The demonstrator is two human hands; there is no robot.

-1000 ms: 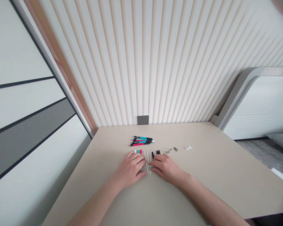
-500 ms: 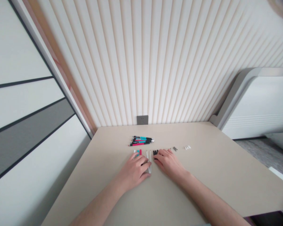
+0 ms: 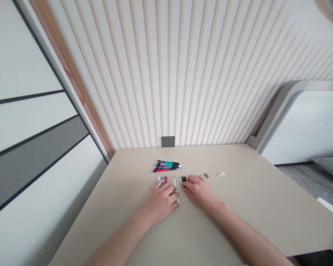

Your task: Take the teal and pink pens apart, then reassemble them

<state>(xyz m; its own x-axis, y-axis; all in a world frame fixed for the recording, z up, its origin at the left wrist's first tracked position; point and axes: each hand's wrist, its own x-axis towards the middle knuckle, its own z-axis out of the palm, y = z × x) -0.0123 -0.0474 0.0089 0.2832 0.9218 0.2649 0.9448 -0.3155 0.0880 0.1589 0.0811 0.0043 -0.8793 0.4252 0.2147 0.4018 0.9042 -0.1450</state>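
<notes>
- Resting low on the worktop (image 3: 238, 207), the left hand (image 3: 163, 201) has half-bent fingers that touch the thin white sticks (image 3: 174, 181); I cannot tell if it grips them.
- The right hand (image 3: 197, 190) curls loosely by the short black pieces (image 3: 184, 179); its fingertips are partly hidden, so I cannot tell if it holds any.
- The white sticks lie close together, between the 2 hands and partly under the left.
- 3 short pieces sit near the left fingers: a white piece (image 3: 158, 178), a blue piece (image 3: 162, 178) and a red piece (image 3: 165, 178).
- The pens (image 3: 168, 166) lie in a pile farther back.
- Small gray bits (image 3: 207, 175) and small white bits (image 3: 221, 173) lie to the right.
</notes>
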